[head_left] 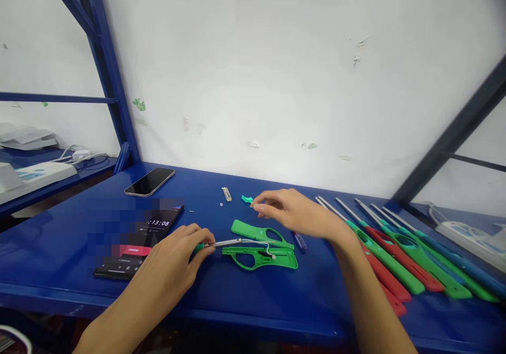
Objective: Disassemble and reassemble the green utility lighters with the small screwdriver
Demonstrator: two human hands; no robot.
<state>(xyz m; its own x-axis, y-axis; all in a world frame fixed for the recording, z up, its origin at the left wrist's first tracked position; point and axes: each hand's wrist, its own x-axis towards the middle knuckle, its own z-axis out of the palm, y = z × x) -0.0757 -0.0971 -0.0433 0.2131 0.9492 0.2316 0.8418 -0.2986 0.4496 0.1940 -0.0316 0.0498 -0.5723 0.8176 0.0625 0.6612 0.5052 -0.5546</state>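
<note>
My left hand [182, 256] is closed around a thin metal lighter tube [228, 242] with a teal collar at its end. From the tube, a white wire runs into an opened green lighter half-shell [276, 259], whose inner parts show. The other green half-shell [253, 231] lies just behind it. Over the table at the back, my right hand [290, 211] has thumb and forefinger brought together at the edge of a small teal plastic piece [246, 199]. A purple translucent lighter part [300, 240] lies right of the shells.
Several red, green and blue long lighters [407, 254] lie in a row at the right. Two phones, one lit [158, 232] and one dark [150, 181], are at the left. A small metal-and-beige part [226, 194] lies near the wall [253, 79].
</note>
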